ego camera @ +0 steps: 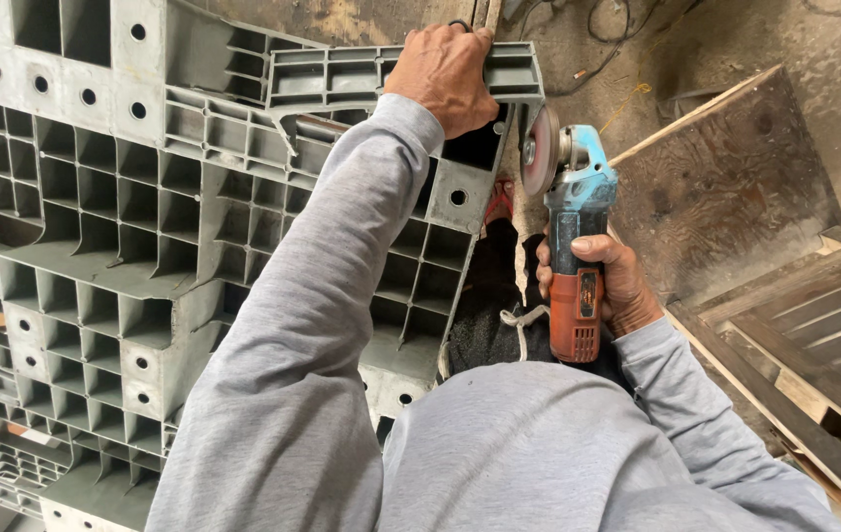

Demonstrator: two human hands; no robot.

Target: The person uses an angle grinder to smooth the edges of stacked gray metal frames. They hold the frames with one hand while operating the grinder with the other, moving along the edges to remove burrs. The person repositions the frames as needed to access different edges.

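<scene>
So right now the left hand (445, 74) is clamped over the top edge of the big grey ribbed plastic pallet panel (125, 217), the moulded kind with a grid of square cells and round holes, stood up on edge and leaning away from the person. Fingers curl over the far side of the rim, so that grip is closed on the panel and steadying it. The right hand (608, 281) is wrapped tight around the orange and teal angle grinder (573, 236), held upright with its worn flap disc (540, 150) just beside the panel's right corner edge, near but I can't tell if it's actually touching. To me this looks like the line-up bit just ahead of dressing that edge. The next move would need the disc brought in flat and light against the rim, with the left hand well away from the wheel's path since it's sitting pretty close. Dark wooden boards (726, 187) and a slatted wooden pallet (824, 335) lie on the floor to the right.
</scene>
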